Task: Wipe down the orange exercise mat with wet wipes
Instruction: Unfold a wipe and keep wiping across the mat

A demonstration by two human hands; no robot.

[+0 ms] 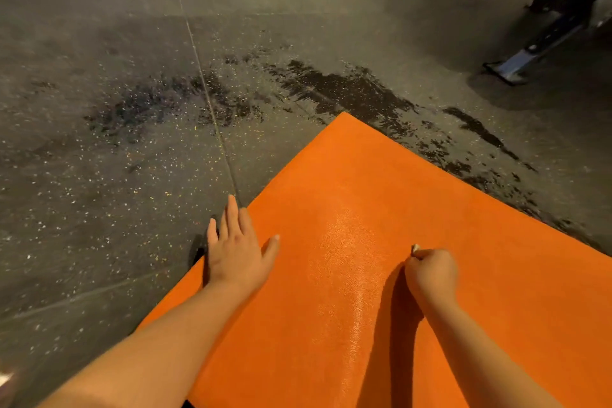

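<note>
The orange exercise mat (381, 195) lies on the dark gym floor, one corner pointing away from me. A glossy wet streak runs down its middle. My left hand (236, 248) lies flat with straight fingers on the mat's left edge, fingertips partly over the floor. My right hand (432, 272) is curled into a fist on the mat's middle and grips a small wad of wet wipe (415, 248), of which only a pale tip shows above the knuckles.
Speckled dark rubber floor (116, 209) surrounds the mat, with wet smears (347, 89) just beyond its far corner. A metal equipment leg with a blue foot (516, 64) stands at the upper right. More equipment bases line the far edge.
</note>
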